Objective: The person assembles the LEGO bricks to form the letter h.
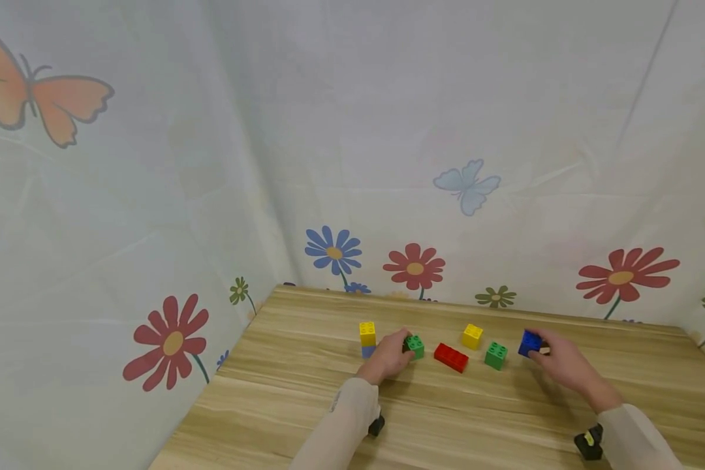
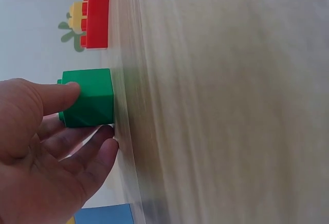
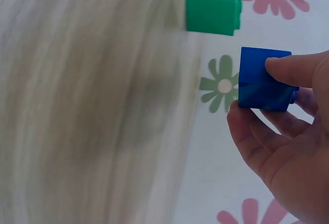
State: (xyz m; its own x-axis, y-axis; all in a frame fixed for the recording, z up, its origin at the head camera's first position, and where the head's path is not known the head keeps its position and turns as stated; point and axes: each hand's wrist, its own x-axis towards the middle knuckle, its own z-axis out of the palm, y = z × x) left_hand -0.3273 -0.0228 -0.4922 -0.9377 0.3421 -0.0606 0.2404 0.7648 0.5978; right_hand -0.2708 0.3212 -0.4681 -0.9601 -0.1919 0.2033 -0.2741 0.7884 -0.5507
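My left hand pinches a green block between thumb and fingers; in the left wrist view that green block rests on the wooden table, studs facing away from it. At the right, my right hand grips a dark blue block. The right wrist view shows the blue block between thumb and fingertips, held off the table. Between the hands lie a long red block, a yellow block and a second green block.
Just left of my left hand, a yellow block stands together with a blue block, partly hidden by the hand. A flowered cloth hangs behind the table. Black objects show beside both sleeves, the right one with a yellow mark.
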